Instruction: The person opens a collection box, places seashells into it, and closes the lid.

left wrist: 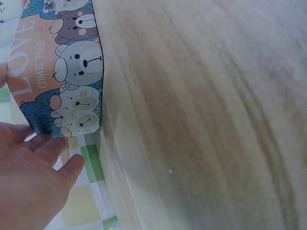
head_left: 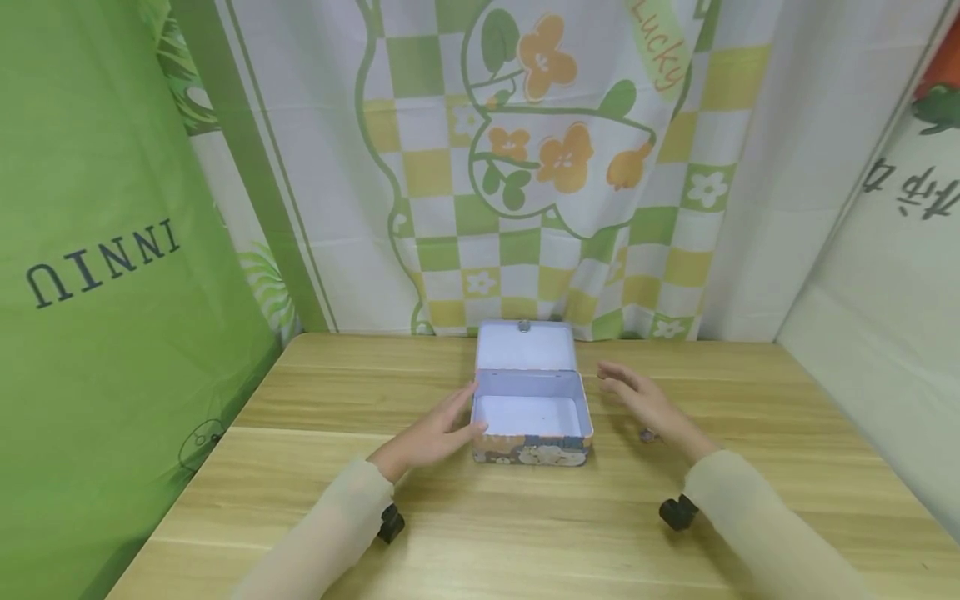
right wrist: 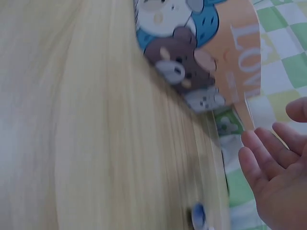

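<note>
A tin box with printed bears stands on the wooden table, its lid raised at the back and its pale inside bare. My left hand is at its left side, fingers fairly straight along the wall and thumb by the front left corner. In the left wrist view, the fingers of my left hand meet the end of the printed box. To the right of the box, my right hand hovers apart from it, holding nothing. The right wrist view shows my right hand with loosely bent fingers near the box.
A small bluish object lies on the table under my right wrist, seen also as a blue item in the right wrist view. A patterned curtain hangs behind the table, a green cloth at the left, a white one at the right.
</note>
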Demonstrator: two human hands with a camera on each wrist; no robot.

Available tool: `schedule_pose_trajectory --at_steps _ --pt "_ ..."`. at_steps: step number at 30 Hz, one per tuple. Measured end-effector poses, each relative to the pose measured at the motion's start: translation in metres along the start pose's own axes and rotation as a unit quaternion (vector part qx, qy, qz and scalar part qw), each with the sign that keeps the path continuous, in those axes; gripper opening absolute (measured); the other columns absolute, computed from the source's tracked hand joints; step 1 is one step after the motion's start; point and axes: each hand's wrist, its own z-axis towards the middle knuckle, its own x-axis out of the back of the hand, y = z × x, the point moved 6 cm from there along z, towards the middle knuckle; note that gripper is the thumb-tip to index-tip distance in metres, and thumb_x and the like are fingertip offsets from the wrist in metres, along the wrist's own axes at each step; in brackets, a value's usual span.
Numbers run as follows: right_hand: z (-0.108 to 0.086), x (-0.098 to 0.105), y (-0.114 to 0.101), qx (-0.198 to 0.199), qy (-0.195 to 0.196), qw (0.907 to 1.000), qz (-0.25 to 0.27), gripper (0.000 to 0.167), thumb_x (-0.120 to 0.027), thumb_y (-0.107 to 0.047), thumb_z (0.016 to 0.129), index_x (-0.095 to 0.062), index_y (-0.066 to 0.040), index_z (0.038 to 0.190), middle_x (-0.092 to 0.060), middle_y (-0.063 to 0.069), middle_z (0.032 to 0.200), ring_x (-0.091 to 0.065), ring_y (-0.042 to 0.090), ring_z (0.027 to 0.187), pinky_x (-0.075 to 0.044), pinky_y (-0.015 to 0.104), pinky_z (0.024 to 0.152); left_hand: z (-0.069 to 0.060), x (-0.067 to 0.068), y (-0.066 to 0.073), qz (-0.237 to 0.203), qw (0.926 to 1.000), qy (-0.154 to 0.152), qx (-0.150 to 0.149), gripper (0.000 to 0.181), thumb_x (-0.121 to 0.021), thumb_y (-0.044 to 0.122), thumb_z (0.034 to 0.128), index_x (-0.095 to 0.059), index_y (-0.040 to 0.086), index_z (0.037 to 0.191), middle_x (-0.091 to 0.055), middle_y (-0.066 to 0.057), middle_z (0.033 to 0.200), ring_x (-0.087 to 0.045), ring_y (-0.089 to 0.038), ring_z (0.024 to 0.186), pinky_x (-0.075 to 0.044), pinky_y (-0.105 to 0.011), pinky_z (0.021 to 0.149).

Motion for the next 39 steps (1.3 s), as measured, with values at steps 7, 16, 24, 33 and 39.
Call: schedule_pose_trajectory --at_steps 7,16,24,33,39 --pt "-0.014 0.02 0.002 0.038 0.003 0.9945 -0.097 0.047 -0.047 -0.023 0.108 -0.044 0.005 0.146 -0.05 0.028 0.143 -0.049 0.049 0.126 -0.037 0.065 0.105 -0.001 -0.001 0.0 -0.002 1.0 -0.001 0.007 0.08 -0.05 0.047 0.1039 -0.008 0.012 0.162 -0.008 -0.012 0.167 -0.011 -0.034 0.151 -0.013 -0.053 0.119" --pt "-0.026 0.044 0.013 0.041 -0.005 0.983 -0.179 0.04 -0.053 -0.021 0.106 -0.055 0.003 0.138 -0.061 0.024 0.13 -0.059 0.043 0.112 -0.05 0.06 0.092 -0.002 -0.002 -0.004 -0.007 0.9997 -0.01 0.02 0.082 -0.048 0.051 0.1033 -0.005 0.015 0.163 -0.005 -0.008 0.168 -0.008 -0.027 0.151 -0.014 -0.05 0.12" --pt "-0.03 0.057 0.034 0.037 -0.002 0.9755 -0.217 0.032 -0.062 -0.014 0.1 -0.064 0.005 0.126 -0.065 0.023 0.123 -0.062 0.039 0.106 -0.05 0.06 0.091 -0.001 -0.003 -0.006 -0.01 0.9995 -0.014 0.026 0.082 -0.047 0.053 0.1031 -0.004 0.017 0.163 -0.004 -0.007 0.168 -0.007 -0.025 0.152 -0.013 -0.048 0.12" --pt "-0.03 0.057 0.054 -0.012 -0.014 0.9721 -0.234 0.034 -0.066 -0.02 0.098 -0.067 0.003 0.123 -0.071 0.015 0.112 -0.066 0.032 0.102 -0.053 0.054 0.09 0.0 -0.004 -0.009 -0.01 0.9995 -0.015 0.027 0.081 -0.048 0.05 0.1038 -0.004 0.016 0.163 -0.003 -0.006 0.168 -0.006 -0.022 0.151 -0.012 -0.048 0.12" --pt "-0.029 0.057 0.059 -0.016 -0.013 0.9691 -0.246 0.033 -0.066 -0.022 0.098 -0.068 0.001 0.123 -0.07 0.017 0.115 -0.062 0.041 0.11 -0.046 0.063 0.095 0.0 -0.004 -0.009 -0.012 0.9995 -0.017 0.024 0.083 -0.048 0.052 0.1032 -0.004 0.015 0.163 -0.003 -0.006 0.168 -0.006 -0.021 0.151 -0.012 -0.048 0.12"
